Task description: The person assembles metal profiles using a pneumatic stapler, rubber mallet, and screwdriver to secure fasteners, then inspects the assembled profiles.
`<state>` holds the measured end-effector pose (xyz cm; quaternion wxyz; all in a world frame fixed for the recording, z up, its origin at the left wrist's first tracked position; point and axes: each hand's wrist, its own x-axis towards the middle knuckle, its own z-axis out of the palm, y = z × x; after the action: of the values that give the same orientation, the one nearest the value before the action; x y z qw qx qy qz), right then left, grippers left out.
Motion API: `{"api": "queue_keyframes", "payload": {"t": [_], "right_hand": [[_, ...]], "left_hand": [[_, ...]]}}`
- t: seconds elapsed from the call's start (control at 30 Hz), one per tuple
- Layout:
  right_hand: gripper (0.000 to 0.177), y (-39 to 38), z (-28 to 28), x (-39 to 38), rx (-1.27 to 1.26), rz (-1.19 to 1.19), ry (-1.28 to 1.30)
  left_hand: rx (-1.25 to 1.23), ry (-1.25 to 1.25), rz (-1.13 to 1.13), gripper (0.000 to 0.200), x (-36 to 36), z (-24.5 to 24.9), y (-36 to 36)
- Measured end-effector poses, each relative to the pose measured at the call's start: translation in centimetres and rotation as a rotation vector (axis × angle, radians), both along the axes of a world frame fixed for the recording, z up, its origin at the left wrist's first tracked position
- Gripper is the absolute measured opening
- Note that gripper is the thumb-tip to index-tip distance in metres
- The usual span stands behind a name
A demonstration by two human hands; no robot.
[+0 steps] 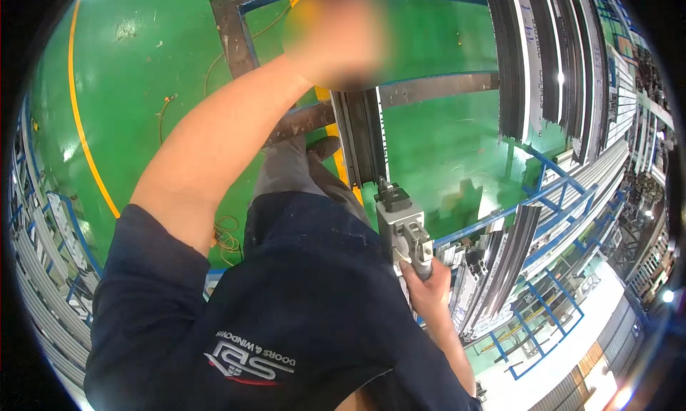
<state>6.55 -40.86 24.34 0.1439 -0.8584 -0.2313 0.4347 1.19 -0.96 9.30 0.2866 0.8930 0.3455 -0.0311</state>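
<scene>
My right hand (430, 291) is closed around the handle of a grey metal-bodied tool with a black front end (400, 222), whose exact kind does not show. The black end of this tool meets the near end of a long dark metal profile (361, 139). Stretched forward, my left arm leads to my left hand (339, 36), which is blurred over the far part of that profile, its fingers hidden. The profile lies across a brown and blue steel frame (439, 89).
Long dark profiles (511, 61) stand stacked at the right, above a blue rack (550, 189). More grey lengths (53, 325) fill a rack at the left. A thin hose or cable (227, 239) coils on the green floor (143, 89), which carries yellow lines.
</scene>
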Motion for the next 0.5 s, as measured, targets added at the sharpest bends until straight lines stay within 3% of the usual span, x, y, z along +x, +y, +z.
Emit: {"api": "queue_keyframes", "payload": {"t": [0.07,0.1,0.13,0.2,0.23,0.33,0.4,0.43,0.47,0.5], "right_hand": [[0.022,1.0,0.7,0.6,-0.235,-0.196,0.227],[0.024,2.4,1.5,0.3,-0.25,-0.117,0.131],[0.024,2.3,0.7,0.1,-0.233,-0.106,0.131],[0.027,0.8,0.1,-0.8,-0.001,0.158,-0.072],[0.033,1.0,0.4,-0.3,-0.042,0.117,0.103],[0.021,1.2,0.3,-0.2,0.01,-0.023,0.043],[0.02,2.0,1.0,-0.2,-0.053,-0.008,0.074],[0.027,2.3,1.1,-0.3,-0.113,0.032,0.096],[0.038,2.5,1.4,-0.6,-0.182,0.068,0.121],[0.04,2.8,1.7,-0.9,-0.206,0.085,0.12]], "left_hand": [[0.001,0.02,-0.003,0.042,0.1,0.1,-0.4],[0.003,0.006,-0.003,0.041,0.0,0.2,-0.4],[0.019,-0.007,0.003,0.041,0.0,0.4,0.1],[0.014,0.018,-0.018,0.04,0.0,0.3,0.0],[0.006,0.029,-0.026,0.041,-0.1,-0.1,0.1],[-0.04,0.098,-0.049,0.049,-0.1,-0.2,1.5],[0.383,-0.336,0.193,0.059,-0.6,-4.3,2.7],[0.402,-0.347,0.256,0.067,-0.8,-3.1,4.7],[0.514,-0.382,0.221,0.056,-0.7,-2.6,6.9],[0.507,-0.322,0.016,0.051,-0.7,-2.1,9.2]]}}
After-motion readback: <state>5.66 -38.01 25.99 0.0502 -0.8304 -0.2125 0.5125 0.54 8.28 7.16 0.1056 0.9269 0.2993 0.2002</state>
